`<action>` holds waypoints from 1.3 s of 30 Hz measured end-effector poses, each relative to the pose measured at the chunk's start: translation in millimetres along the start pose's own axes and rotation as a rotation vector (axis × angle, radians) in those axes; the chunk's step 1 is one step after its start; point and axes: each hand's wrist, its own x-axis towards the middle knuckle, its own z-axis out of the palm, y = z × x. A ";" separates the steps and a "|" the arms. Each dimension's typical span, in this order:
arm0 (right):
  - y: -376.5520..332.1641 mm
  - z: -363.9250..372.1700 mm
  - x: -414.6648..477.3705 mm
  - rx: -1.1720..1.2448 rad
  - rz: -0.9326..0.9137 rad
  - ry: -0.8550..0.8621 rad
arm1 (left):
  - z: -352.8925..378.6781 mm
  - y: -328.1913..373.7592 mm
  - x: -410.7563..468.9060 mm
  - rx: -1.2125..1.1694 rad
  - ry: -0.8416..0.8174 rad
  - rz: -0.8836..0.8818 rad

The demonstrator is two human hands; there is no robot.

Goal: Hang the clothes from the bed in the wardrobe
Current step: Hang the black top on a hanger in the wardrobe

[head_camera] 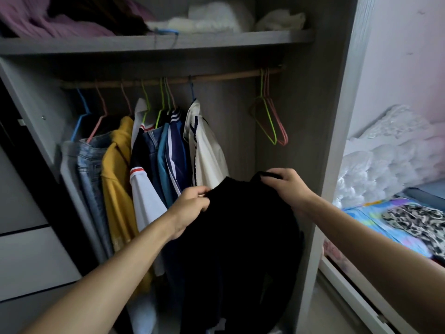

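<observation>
A black garment hangs in front of the open wardrobe, held up by both my hands. My left hand pinches its upper left edge. My right hand grips its upper right edge near the collar. Above, a wooden rail carries several hung clothes at the left, among them a white shirt and a yellow top. Empty green and pink hangers hang at the rail's right end. To the right, the bed holds a patterned black-and-white garment.
A grey shelf above the rail holds folded purple and white items. The wardrobe's right wall stands close to my right arm. White bedding is piled at the bed's head. Drawers are at the left.
</observation>
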 end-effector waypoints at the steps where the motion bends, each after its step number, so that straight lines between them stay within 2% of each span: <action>1: -5.2 -0.6 1.4 0.011 0.004 -0.009 | 3.4 1.5 -0.1 -0.058 -0.078 -0.019; 3: -9.3 -2.5 5.9 0.004 0.010 -0.023 | 7.4 3.7 5.8 -0.070 -0.171 -0.026; 4: -9.8 -4.6 8.1 -0.016 0.009 -0.030 | 8.5 4.1 10.4 -0.059 -0.148 0.000; 8: -8.3 -23.9 19.6 -0.001 0.058 -0.104 | 2.0 6.8 33.5 -0.089 0.154 0.095; 11: -3.2 -44.6 31.4 0.111 0.222 -0.320 | -5.6 13.0 48.1 -0.137 0.238 0.089; 13: 5.7 -55.5 43.2 0.129 0.265 -0.458 | -9.9 24.2 58.5 -0.167 0.290 0.108; 15: 16.8 -63.9 58.5 0.069 0.233 -0.476 | -13.7 34.8 71.6 -0.161 0.318 0.125; 19: 31.1 -73.7 97.7 -0.427 -0.028 -0.309 | -11.4 46.7 102.4 -0.068 0.302 0.154; 21: 32.5 -76.3 120.5 -0.626 -0.086 -0.224 | -5.1 51.7 117.5 -0.003 0.309 0.218; 24: 22.6 -76.8 158.5 -0.681 -0.181 -0.058 | 0.2 53.5 137.6 0.124 0.354 0.323; 26: 7.2 -75.0 187.6 -0.689 -0.301 0.190 | 1.5 52.2 143.8 0.249 0.377 0.387; 28: -9.8 -74.5 219.2 -0.828 -0.386 0.405 | 2.4 49.5 145.6 0.374 0.412 0.442; 29: -16.5 -74.3 234.5 -0.932 -0.385 0.448 | 2.5 48.1 145.1 0.409 0.435 0.466; 31: -24.3 -73.2 260.8 -1.116 -0.287 0.419 | 1.4 45.0 142.2 0.434 0.480 0.495; 34: -21.2 -71.9 287.3 -1.196 -0.142 0.324 | -6.4 38.1 135.5 0.453 0.501 0.498; 39: -24.9 -65.9 306.1 -0.991 -0.194 0.417 | -19.9 32.4 121.0 0.446 0.535 0.512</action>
